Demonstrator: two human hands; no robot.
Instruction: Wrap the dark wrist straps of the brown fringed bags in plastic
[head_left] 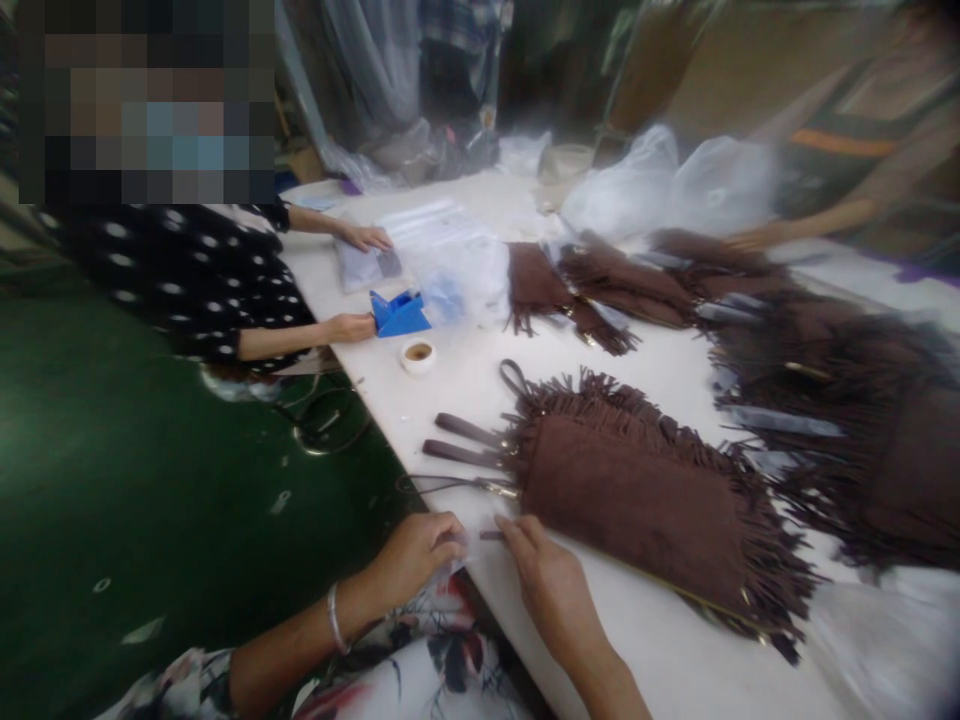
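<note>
A brown fringed suede bag (637,490) lies on the white table (660,640), its straps (469,440) pointing left. Just in front of it, at the table's near edge, my left hand (416,560) and my right hand (544,585) pinch the two ends of a small clear piece with a dark strip (487,536) between them. Both hands have their fingers closed on it. A silver bangle sits on my left wrist.
A person in a dotted black top sits at the left, hands by a blue tape dispenser (400,313) and clear plastic bags (450,255). A tape roll (418,355) lies nearby. More fringed bags (840,400) pile at the right. Another person's arm (795,228) reaches in at the far right.
</note>
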